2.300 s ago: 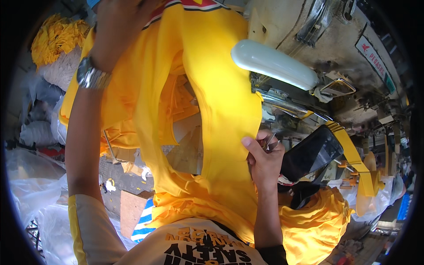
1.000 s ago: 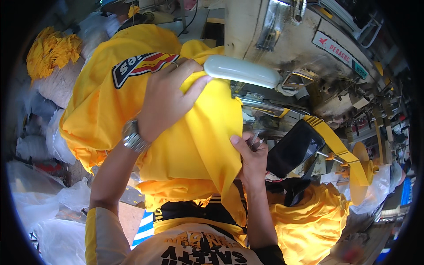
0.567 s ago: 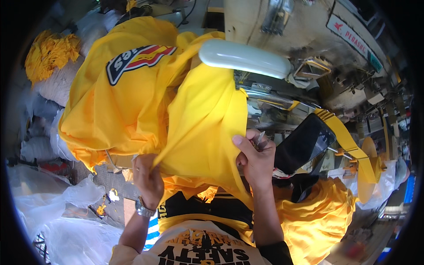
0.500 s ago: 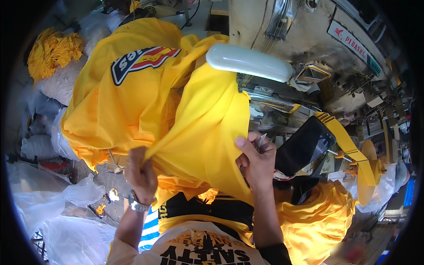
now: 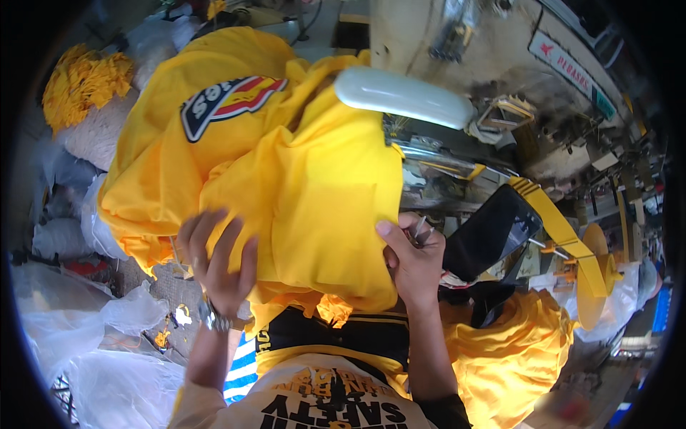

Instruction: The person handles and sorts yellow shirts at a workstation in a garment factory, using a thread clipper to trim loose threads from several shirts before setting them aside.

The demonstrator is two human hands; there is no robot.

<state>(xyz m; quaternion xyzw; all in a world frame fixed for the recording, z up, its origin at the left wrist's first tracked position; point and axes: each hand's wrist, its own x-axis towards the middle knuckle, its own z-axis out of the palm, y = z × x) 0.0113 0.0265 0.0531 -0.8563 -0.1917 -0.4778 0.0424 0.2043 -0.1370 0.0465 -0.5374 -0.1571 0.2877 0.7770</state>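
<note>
A yellow shirt with a dark, red and white printed badge spreads across the work area. Its far right edge reaches the needle area of a sewing machine. My left hand, wearing a metal wristwatch, is over the shirt's left side with fingers spread, slightly blurred. At the near right edge, my right hand pinches the cloth between thumb and finger. The same hand keeps small metal thread snips tucked in its fingers, their tips sticking up.
A white elongated lamp hangs over the cloth. To the right are a dark-screened phone and a yellow tape reel. More yellow cloth lies at lower right. Clear plastic bags and a yellow bundle are at left.
My left hand has let go of the shirt's gathered corner and spread its fingers. The cloth now lies flatter and wider toward the left. My right hand stays pinching the edge.
</note>
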